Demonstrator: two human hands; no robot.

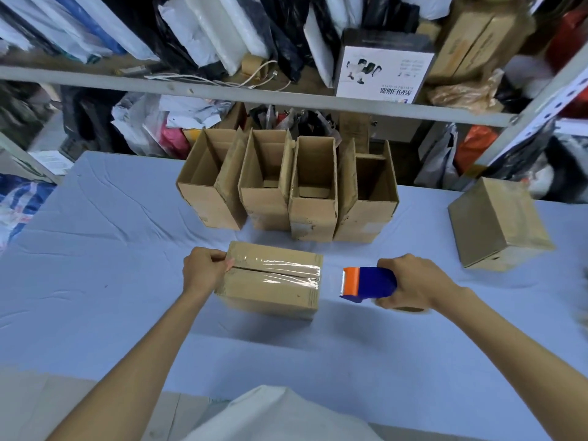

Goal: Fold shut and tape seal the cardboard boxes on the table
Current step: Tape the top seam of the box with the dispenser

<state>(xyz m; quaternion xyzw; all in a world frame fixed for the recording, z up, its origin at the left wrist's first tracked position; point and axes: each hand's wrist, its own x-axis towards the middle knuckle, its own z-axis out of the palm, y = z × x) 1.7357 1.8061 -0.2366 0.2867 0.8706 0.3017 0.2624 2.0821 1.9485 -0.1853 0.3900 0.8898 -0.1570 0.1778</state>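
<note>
Six boxes stand on the tabletop (pixel 95 281). Four open boxes (pixel 313 189) form one row near the far edge, flaps up. One closed box (pixel 499 224) sits by the right edge. One taped box (pixel 273 278) lies mid-tabletop, clear tape across its seam. The left hand (pixel 205 270) has its grip closed on that box's left end. The right hand (pixel 413 281), just right of it, holds one blue-and-orange dispenser (pixel 366 283).

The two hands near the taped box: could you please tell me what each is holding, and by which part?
The right hand grips the blue and orange tape dispenser by its rear end. The left hand holds the taped box at its left end.
</note>
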